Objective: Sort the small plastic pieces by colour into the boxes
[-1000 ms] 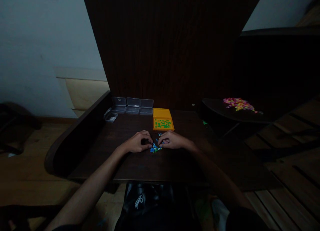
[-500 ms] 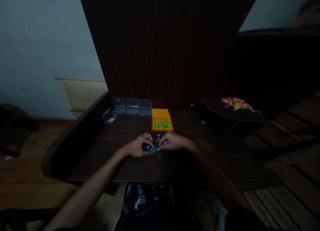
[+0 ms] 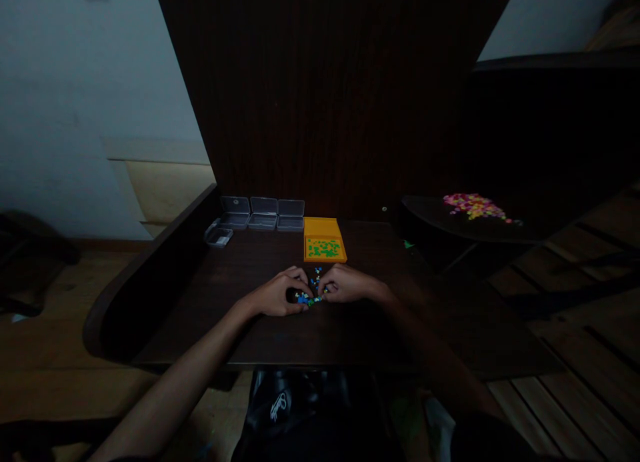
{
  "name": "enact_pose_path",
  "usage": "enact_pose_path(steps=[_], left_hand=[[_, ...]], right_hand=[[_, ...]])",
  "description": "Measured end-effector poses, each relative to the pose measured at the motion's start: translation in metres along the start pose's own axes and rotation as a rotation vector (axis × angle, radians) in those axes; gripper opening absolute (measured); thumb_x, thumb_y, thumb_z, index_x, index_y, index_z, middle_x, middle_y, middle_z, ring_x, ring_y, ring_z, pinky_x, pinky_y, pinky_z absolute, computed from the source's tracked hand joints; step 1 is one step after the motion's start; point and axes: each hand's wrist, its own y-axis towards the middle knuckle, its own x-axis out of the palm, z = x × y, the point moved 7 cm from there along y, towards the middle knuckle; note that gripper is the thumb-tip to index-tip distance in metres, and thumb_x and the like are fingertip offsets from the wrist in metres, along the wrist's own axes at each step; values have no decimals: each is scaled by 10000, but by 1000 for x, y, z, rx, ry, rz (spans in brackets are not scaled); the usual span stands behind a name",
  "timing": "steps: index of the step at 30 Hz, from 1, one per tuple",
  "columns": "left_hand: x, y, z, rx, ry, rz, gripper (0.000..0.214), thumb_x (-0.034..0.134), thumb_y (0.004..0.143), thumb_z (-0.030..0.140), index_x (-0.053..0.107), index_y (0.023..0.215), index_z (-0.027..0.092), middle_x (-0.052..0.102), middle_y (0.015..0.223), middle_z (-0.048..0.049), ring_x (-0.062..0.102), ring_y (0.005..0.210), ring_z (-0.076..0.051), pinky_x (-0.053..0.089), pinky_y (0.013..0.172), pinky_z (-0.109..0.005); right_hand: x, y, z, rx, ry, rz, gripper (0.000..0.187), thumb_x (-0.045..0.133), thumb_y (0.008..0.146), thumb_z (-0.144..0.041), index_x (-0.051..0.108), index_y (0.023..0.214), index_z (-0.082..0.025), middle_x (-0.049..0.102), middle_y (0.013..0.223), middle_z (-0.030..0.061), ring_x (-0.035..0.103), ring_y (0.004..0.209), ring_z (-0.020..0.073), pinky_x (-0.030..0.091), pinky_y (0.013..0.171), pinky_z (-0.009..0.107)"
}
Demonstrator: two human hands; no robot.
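A small pile of blue, green, white and yellow pieces (image 3: pixel 311 302) lies on the dark desk between my two hands. My left hand (image 3: pixel 280 293) rests at the pile's left side, thumb and fingers curved apart around some blue and pale pieces. On the other side, my right hand (image 3: pixel 346 283) has its fingertips pinched together at the pile's edge; whatever is between them is too small to make out. More loose pieces (image 3: pixel 318 273) trail away behind the pile. Just beyond them sits an open yellow box (image 3: pixel 345 252) with many small green pieces (image 3: pixel 325 249) in it.
Several clear plastic boxes (image 3: pixel 263 221) with raised lids stand at the back left of the desk (image 3: pixel 240 262). A raised side panel (image 3: pixel 150 269) bounds its left edge. Pink and yellow pieces (image 3: pixel 475 207) are heaped on a dark shelf at the right.
My left hand has shifted very slightly, and more blue and pale pieces show inside its curve. My right fingertips have moved a little within the same spot. The boxes have not moved.
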Motion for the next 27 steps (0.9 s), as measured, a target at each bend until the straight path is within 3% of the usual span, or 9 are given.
enact_pose_path(steps=[5,15,22,27], left_hand=[[4,2,0,-13,13,-4,208,741,765,331,726,934,213,589,986,-42,557,980,-188,437,914,-321],[8,3,3,2,42,-15,208,708,790,309,704,976,217,597,995,-42,543,992,-192,443,905,-325],[9,4,5,12,42,-16,179,688,823,343,710,930,202,590,950,-43,536,955,-183,435,870,-307],[8,5,7,12,47,-9,155,689,822,323,708,903,192,583,943,-40,528,937,-178,430,851,-294]], right_hand=[[0,1,-2,8,-43,-15,218,615,739,-123,762,891,-174,638,640,-20,480,528,79,336,570,193],[2,0,-3,-23,-26,32,180,615,740,-136,744,861,-171,625,635,-20,491,542,84,335,566,192],[-14,-6,2,-3,57,98,152,590,754,-131,720,833,-141,563,600,-39,435,514,67,318,544,185],[-30,-9,18,63,92,233,159,589,777,-170,721,846,-116,531,563,-42,403,501,67,306,534,190]])
